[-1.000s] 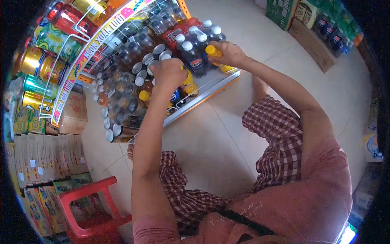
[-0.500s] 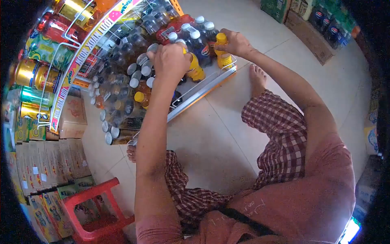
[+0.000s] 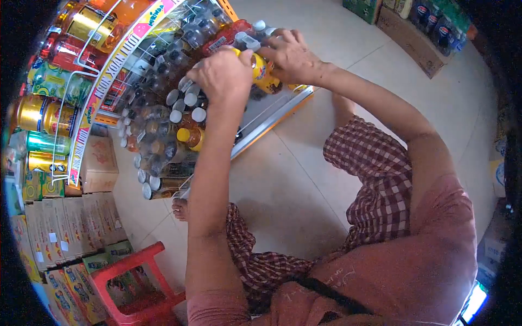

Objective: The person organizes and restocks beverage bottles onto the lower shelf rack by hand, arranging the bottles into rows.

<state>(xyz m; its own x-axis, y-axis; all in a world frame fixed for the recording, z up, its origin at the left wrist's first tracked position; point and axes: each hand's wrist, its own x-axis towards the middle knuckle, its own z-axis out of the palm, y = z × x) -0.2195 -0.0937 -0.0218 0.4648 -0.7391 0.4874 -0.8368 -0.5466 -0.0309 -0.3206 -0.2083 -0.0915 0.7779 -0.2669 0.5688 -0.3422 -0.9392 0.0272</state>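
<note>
On the bottom shelf (image 3: 283,108), our left hand (image 3: 225,73) grips the yellow bottle (image 3: 261,70); right hand (image 3: 293,54) steadies it, grasp unclear. Seat upright beside the dark bottles (image 3: 244,41).

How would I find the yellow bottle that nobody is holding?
Look at the low shelf full of drink bottles in front of the person. Go just left of the left forearm, below the left hand, into the rows of bottles with grey and white caps. The orange soda bottle stands there untouched, and its bright yellow cap sets it apart from those around it.
</note>
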